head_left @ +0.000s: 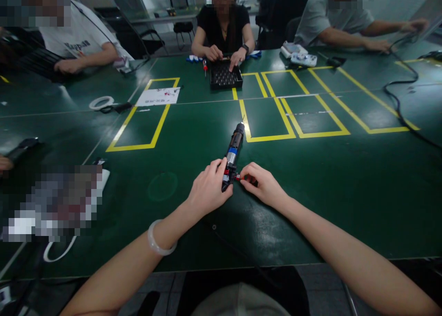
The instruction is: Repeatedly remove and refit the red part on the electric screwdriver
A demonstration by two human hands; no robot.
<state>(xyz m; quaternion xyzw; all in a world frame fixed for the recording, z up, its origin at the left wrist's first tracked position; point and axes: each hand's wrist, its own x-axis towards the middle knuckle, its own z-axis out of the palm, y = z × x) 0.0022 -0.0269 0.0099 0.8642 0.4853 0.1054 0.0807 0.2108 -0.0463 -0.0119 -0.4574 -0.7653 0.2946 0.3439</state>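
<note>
An electric screwdriver lies slanted on the green table, its thin bit pointing away from me. Part of its body looks uncovered, showing a silver and blue motor-like section and red bits near the rear. My left hand grips the rear of the tool from the left, thumb and fingers around it. Close by on the right, my right hand pinches a small red piece against the tool's side. Whether that piece is a wire or a connector is too small to tell.
Yellow tape outlines mark the green table. Across from me a person works over a black tray. White tape roll and a paper sheet lie at left. A black cable runs along the right.
</note>
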